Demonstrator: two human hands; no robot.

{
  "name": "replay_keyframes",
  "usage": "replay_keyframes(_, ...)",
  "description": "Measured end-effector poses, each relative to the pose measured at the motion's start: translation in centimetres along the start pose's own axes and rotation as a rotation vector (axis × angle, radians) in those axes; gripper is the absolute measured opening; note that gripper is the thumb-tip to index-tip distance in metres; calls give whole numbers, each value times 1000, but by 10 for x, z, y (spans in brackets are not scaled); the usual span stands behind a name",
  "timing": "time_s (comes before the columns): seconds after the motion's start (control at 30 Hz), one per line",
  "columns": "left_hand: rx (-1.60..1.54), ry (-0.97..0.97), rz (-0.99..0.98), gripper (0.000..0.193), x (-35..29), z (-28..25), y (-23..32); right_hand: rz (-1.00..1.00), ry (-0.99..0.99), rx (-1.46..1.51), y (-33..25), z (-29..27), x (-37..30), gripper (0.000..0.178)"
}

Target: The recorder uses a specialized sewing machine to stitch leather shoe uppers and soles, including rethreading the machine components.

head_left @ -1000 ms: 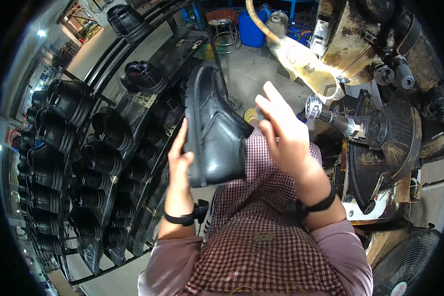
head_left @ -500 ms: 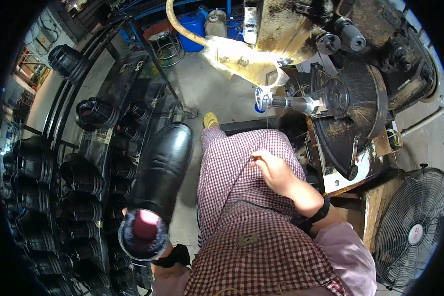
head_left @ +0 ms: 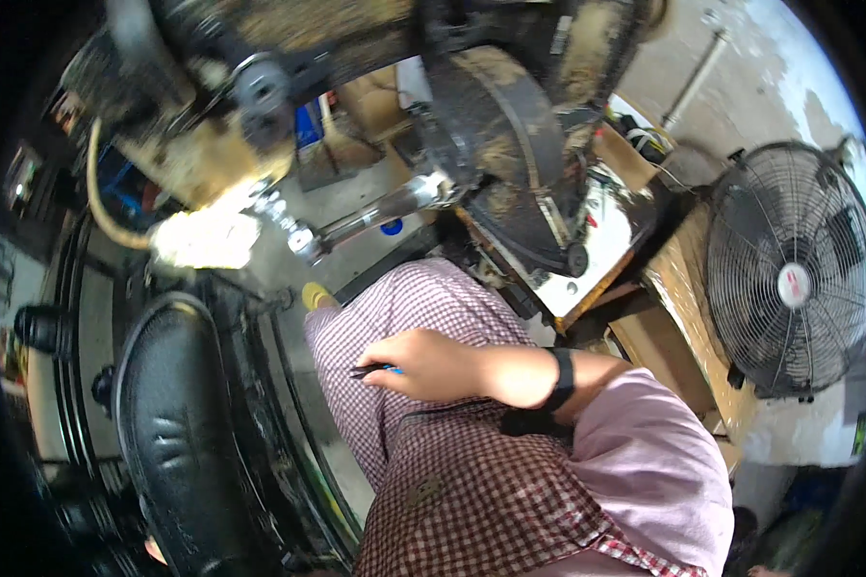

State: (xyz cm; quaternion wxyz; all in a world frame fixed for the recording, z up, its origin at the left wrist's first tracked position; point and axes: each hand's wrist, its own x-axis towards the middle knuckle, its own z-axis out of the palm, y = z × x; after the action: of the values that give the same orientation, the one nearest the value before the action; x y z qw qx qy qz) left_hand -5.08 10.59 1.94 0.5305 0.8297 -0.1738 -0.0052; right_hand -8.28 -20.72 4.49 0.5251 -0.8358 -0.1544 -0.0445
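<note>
A black leather shoe (head_left: pixel 178 423) fills the lower left, toe up and close to the camera. My left hand (head_left: pixel 155 550) is closed on it; only a bit of finger shows beside the shoe, and the rest is hidden behind it. Over my checked apron (head_left: pixel 452 308), my right hand (head_left: pixel 428 365) is closed on a slim, dark, pointed tool with a blue part (head_left: pixel 393 369). Its tip sticks out past the fingers toward the left. The tool's exact kind is too small to make out.
A bright lamp (head_left: pixel 207 238) hangs ahead, beside a machine's metal arm (head_left: pixel 380 212). A dusty dark machine (head_left: pixel 496 115) stands beyond on a worn bench (head_left: pixel 587 279). At right is a round fan (head_left: pixel 789 269). Black racks (head_left: pixel 72 365) run along the left.
My view has swung right and the shoe has come closer, tilting so its opening no longer shows. My right hand has turned leftward, and a slim dark tool now shows in it.
</note>
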Motion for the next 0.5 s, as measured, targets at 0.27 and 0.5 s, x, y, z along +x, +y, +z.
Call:
replay_keyframes(0.27, 45, -97, 34, 61, 24, 9, 13, 85, 56, 54, 2, -21, -14, 21)
replay_keyframes(0.5, -42, -149, 43, 66, 11, -10, 32, 8, 73, 251, 9, -8, -1, 23)
